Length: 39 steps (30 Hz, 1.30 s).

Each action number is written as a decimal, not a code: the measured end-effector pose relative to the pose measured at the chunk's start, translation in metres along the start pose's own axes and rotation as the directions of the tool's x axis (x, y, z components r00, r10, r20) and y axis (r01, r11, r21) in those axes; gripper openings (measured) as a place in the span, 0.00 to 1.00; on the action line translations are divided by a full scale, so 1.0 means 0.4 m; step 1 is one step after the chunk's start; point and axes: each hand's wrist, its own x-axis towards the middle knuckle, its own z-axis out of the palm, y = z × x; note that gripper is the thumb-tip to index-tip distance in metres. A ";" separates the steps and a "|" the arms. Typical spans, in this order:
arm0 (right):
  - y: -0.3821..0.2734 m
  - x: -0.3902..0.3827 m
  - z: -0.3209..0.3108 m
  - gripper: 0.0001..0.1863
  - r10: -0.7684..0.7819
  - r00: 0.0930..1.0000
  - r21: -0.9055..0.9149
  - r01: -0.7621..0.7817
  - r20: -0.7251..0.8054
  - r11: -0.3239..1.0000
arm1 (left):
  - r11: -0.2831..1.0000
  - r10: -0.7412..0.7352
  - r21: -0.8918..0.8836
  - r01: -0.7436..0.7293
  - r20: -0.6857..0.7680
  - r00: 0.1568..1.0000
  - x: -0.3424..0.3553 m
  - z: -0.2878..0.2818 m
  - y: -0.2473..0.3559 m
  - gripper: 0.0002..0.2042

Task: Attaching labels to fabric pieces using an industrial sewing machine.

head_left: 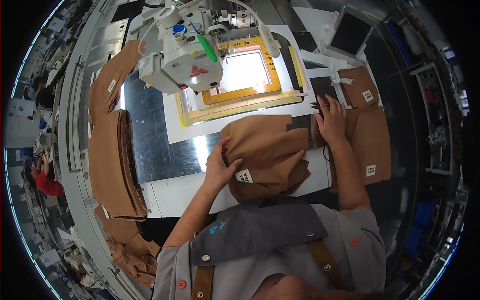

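in the head view, the left hand (218, 167) touches the left edge of a rumpled brown cloth piece (267, 150), its thumb and forefinger spread apart near the white label (244, 176), though whether they pinch the fabric cannot be told; the cloth lies on the table (175, 195) in front of the white sewing machine (187, 60). the right hand (331, 122) is curled beside small dark snips (315, 106), its grip on them unclear, with labelled brown pieces (372, 137) just to its right and a thick brown stack (106, 160) well apart at far left.
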 end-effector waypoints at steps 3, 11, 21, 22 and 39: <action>-0.026 -0.066 -0.052 0.20 -0.054 0.991 0.045 0.061 -0.125 0.997 | 0.982 0.170 0.096 -0.163 -0.074 0.983 0.048 -0.012 -0.035 0.43; -0.193 -0.420 -0.189 0.21 0.182 0.779 0.469 -0.527 0.600 0.709 | 0.876 -0.111 -0.437 0.204 0.228 0.967 0.111 -0.037 0.000 0.35; -0.241 -0.475 -0.155 0.24 0.073 0.939 0.361 -0.201 0.337 0.911 | 0.992 0.052 -0.090 -0.084 -0.315 0.948 0.147 -0.058 -0.055 0.14; -0.234 -0.468 -0.163 0.20 0.126 0.915 0.406 -0.289 0.384 0.867 | 0.978 0.196 0.154 -0.140 -0.452 0.870 0.136 -0.067 -0.056 0.15; 0.057 -0.040 0.128 0.21 0.066 0.990 0.178 -0.043 -0.126 0.983 | 0.919 0.245 0.284 -0.272 0.128 0.961 0.094 -0.046 -0.025 0.12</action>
